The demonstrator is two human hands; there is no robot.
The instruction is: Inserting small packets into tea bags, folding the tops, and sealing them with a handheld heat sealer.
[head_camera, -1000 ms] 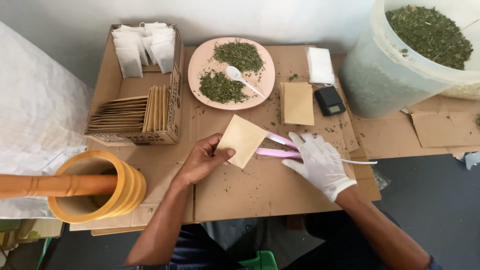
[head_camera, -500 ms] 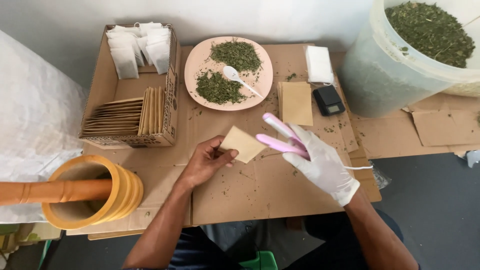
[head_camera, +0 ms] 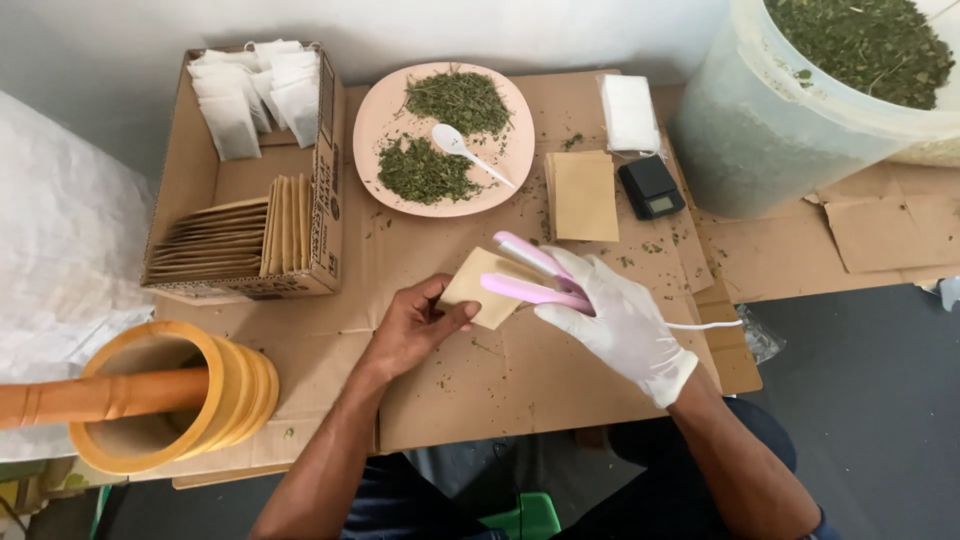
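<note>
My bare left hand (head_camera: 413, 328) pinches a small tan paper pouch (head_camera: 482, 285) just above the cardboard-covered table (head_camera: 520, 390). My right hand (head_camera: 620, 320), in a white glove, grips a pink hand-held sealer (head_camera: 530, 275) with a white cord; its two arms stand apart around the pouch's right edge. Behind them lies a pink plate (head_camera: 375, 130) with two heaps of dried green herb and a white plastic spoon (head_camera: 462, 150).
A cardboard box (head_camera: 330, 150) at the left holds white sachets and upright tan pouches. A stack of tan pouches (head_camera: 583, 195), a white pad (head_camera: 630, 110) and a small black scale (head_camera: 651, 187) lie mid-table. A big bucket of herb (head_camera: 800, 110) stands right; a wooden mortar and pestle (head_camera: 160, 395) stands front left.
Both hands lifted the pouch and the sealer slightly and drew them nearer. The sealer's arms, flat together a second ago, now stand apart over the pouch's edge.
</note>
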